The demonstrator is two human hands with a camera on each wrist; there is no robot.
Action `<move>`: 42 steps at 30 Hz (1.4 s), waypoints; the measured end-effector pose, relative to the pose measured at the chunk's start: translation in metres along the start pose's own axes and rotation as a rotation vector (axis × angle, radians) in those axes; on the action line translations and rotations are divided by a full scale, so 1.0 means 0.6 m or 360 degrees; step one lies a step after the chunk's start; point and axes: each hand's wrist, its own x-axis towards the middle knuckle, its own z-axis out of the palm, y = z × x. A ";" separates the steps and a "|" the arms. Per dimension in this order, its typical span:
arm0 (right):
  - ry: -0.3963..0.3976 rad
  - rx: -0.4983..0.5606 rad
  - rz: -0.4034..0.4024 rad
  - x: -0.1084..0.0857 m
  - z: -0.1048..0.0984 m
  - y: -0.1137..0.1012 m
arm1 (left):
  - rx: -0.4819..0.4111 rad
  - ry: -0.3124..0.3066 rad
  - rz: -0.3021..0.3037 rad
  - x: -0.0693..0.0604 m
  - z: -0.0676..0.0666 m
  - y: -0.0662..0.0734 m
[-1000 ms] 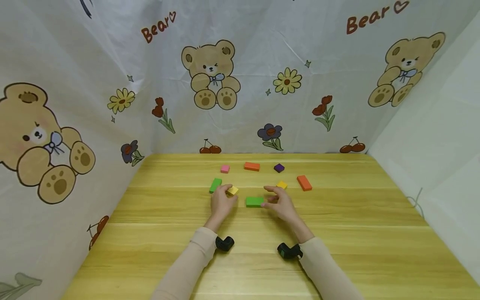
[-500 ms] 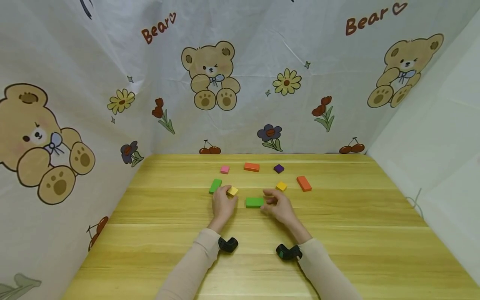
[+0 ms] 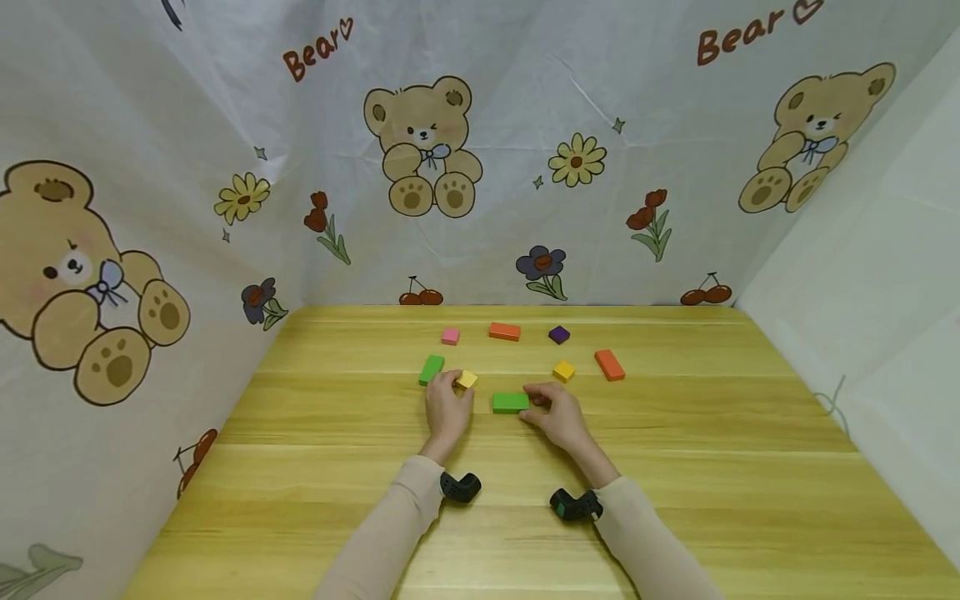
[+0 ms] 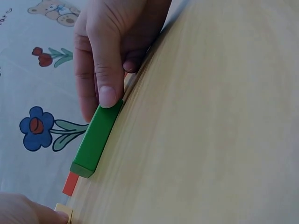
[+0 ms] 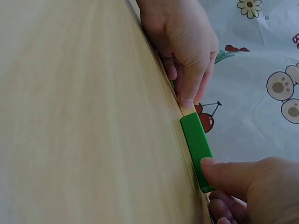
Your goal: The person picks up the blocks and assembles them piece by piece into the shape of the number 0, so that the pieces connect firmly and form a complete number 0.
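Observation:
My left hand pinches a small yellow block between thumb and fingers, left of centre. Just right of it, a long green block lies crosswise on the table, and my right hand grips its right end. In the right wrist view, the right thumb presses on the green block; the fingers behind it are partly hidden. The left wrist view has the yellow block at the bottom edge under the left hand, with the right hand at the top.
Beyond the hands, a second green block, a pink block, an orange block, a purple block, another yellow block and a red-orange block form a loose arc on the wooden table. A bear-print cloth hangs behind.
The right hand's fingers have come in and closed on the green block's right end, uncovering the yellow block behind. The left hand keeps its pinch on its yellow block, nearly still.

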 end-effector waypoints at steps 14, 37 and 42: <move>0.0015 -0.0023 -0.0073 0.002 0.009 -0.004 | -0.0193 0.0063 0.0022 -0.007 -0.013 -0.011; 0.0003 0.0086 -0.0073 -0.052 -0.020 -0.013 | -0.0415 -0.0123 0.0073 -0.053 -0.058 0.001; -0.0031 0.0116 -0.0061 -0.075 -0.027 -0.017 | -0.0413 -0.0222 0.0056 -0.072 -0.076 0.002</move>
